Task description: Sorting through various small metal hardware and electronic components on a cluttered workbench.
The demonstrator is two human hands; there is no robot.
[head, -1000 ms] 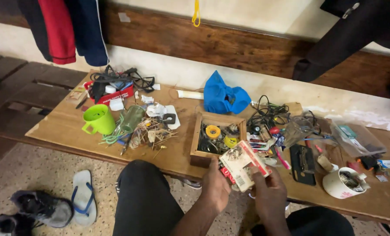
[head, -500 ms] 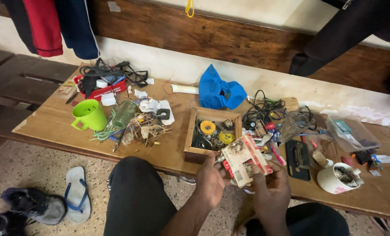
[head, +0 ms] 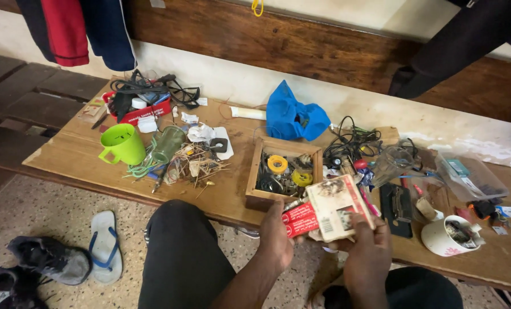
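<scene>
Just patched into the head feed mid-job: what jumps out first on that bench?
Front and centre, the left hand and right hand hold a worn red-and-cream packet between them at the wooden bench's near edge. Just behind it sits an open wooden box holding yellow rolls. A bright green mug stands out at the left, and a crumpled blue cloth lies against the wall.

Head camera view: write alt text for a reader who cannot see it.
Both hands, left hand and right hand, hold a worn red-and-cream cardboard packet above a cluttered wooden bench. Behind it sits an open wooden box of small parts, with a lime-green plastic mug further left.
</scene>
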